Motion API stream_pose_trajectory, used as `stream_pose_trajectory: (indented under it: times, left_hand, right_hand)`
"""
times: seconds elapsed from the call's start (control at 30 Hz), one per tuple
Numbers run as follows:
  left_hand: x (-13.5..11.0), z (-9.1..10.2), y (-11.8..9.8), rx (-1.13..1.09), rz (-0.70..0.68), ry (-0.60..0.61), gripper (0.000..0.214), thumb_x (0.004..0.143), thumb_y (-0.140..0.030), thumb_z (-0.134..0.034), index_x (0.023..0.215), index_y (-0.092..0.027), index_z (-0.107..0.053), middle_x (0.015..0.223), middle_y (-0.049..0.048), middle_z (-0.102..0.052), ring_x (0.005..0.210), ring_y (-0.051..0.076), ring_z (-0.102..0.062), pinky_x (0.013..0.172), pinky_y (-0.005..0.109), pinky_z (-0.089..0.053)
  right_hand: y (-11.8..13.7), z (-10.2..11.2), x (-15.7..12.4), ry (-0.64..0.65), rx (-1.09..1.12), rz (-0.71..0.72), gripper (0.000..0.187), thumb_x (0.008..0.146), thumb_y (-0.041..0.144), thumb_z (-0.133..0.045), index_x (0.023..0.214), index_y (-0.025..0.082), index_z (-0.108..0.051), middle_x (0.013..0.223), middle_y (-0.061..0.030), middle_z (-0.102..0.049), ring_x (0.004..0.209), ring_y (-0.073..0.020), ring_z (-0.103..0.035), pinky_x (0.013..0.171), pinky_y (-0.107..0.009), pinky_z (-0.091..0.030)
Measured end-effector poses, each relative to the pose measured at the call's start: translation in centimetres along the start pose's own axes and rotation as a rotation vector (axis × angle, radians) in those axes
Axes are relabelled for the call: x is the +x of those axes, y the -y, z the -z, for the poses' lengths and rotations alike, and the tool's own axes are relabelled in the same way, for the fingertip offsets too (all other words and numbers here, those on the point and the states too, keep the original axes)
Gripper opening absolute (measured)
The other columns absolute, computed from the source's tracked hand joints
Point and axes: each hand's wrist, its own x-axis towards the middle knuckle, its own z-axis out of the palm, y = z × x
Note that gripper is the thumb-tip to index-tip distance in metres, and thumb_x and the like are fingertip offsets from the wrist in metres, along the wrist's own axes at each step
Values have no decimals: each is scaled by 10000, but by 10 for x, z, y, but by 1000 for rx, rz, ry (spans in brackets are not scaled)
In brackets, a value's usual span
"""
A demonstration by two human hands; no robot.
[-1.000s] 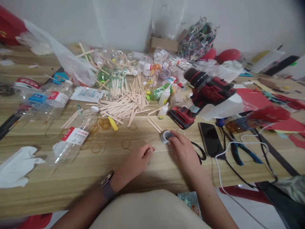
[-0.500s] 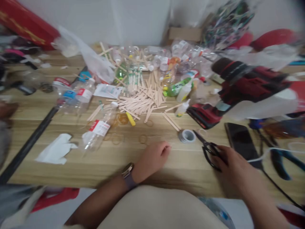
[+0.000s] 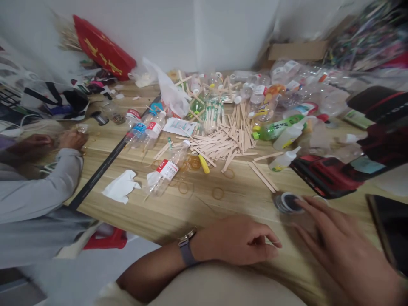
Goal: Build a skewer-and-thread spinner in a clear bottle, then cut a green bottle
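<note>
My right hand (image 3: 338,242) is blurred, its fingers stretched out and apart. The fingertips reach the near right side of a grey tape roll (image 3: 281,204) lying flat on the table; whether they press on it I cannot tell. My left hand (image 3: 237,240), with a watch on the wrist, hovers at the table's front edge. Its fingers are curled in with thumb and forefinger close together, and nothing shows in them. Two wooden sticks (image 3: 263,176) point toward the tape roll. Just beyond stands a small white glue bottle (image 3: 283,160). No scissors show.
A heap of wooden sticks (image 3: 219,146) lies mid-table, with plastic bottles (image 3: 261,100) behind. A red cordless drill (image 3: 331,176) and a dark phone (image 3: 390,225) are on the right. Left of me, a co-worker's sleeve (image 3: 41,182) and hands rest beyond a black strip (image 3: 98,172).
The view has swung left. My right hand has let go of the scissors, which are out of sight, and moved to the tape roll. My left hand has come nearer to it.
</note>
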Motion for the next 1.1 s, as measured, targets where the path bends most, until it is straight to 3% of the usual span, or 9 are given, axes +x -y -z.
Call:
stream_pose_trajectory:
  times: [0.1,0.27,0.53,0.73,0.87,0.93,1.0,1.07,1.1]
  left_hand:
    - [-6,3,-4,-29,-25,20,315,937,-355,-560,1143,-160,-697,800,38,-736,703,143,-650,628,215,-424]
    - [-26,14,-10,-47,21,-16,306,927,-358,-572,1162,-206,-697,807,17,-737,676,133,-637,593,207,-414]
    - [-67,36,-18,-71,34,-127,295,974,-316,-486,997,-172,-743,907,62,-785,812,156,-701,717,223,-466]
    - [-109,64,-25,38,79,-169,287,981,-335,-478,951,-232,-744,790,23,-767,698,142,-679,649,223,-459]
    - [-103,61,-26,51,97,-175,300,994,-313,-448,975,-228,-735,868,28,-781,772,151,-696,704,227,-471]
    - [-93,56,-25,66,116,-174,315,1000,-310,-433,986,-211,-731,895,34,-783,797,155,-697,723,231,-471]
    - [-87,52,-24,64,110,-142,320,1000,-312,-429,991,-200,-730,902,36,-783,801,153,-696,728,228,-472]
    - [-86,51,-22,53,89,-108,319,998,-308,-428,985,-204,-730,899,30,-783,796,147,-695,735,223,-475]
    - [-87,52,-20,54,88,-100,317,997,-308,-428,979,-211,-730,896,27,-783,795,146,-695,738,223,-477]
  right_hand:
    - [9,-7,18,-14,-124,166,258,972,373,-366,1077,224,-549,1095,-169,-663,968,-369,-635,828,-537,-502]
    - [-21,-8,10,-11,-237,125,167,940,302,-383,967,254,-540,875,-156,-671,831,-364,-630,723,-509,-493]
    - [-30,-7,15,17,-340,154,179,902,244,-391,959,221,-558,870,-162,-701,819,-375,-641,677,-493,-496]
    - [-22,-5,17,-13,-315,85,218,908,256,-361,937,243,-577,869,-160,-696,786,-377,-649,645,-507,-481]
    - [9,7,27,-83,-326,152,234,954,311,-391,950,201,-597,992,-206,-672,810,-374,-656,695,-533,-512]
    - [37,10,33,-133,-178,187,275,969,283,-405,1147,170,-581,1097,-203,-664,950,-349,-666,789,-505,-539]
    - [65,5,38,-59,67,253,361,975,265,-422,1317,177,-501,1223,-180,-647,1021,-281,-672,756,-398,-578]
    - [85,-6,39,109,240,328,345,972,181,-426,1300,231,-523,1161,-111,-693,997,-220,-687,758,-326,-591]
    - [89,-12,39,122,294,348,346,962,113,-396,1239,232,-564,1049,-84,-722,909,-201,-698,723,-307,-590]
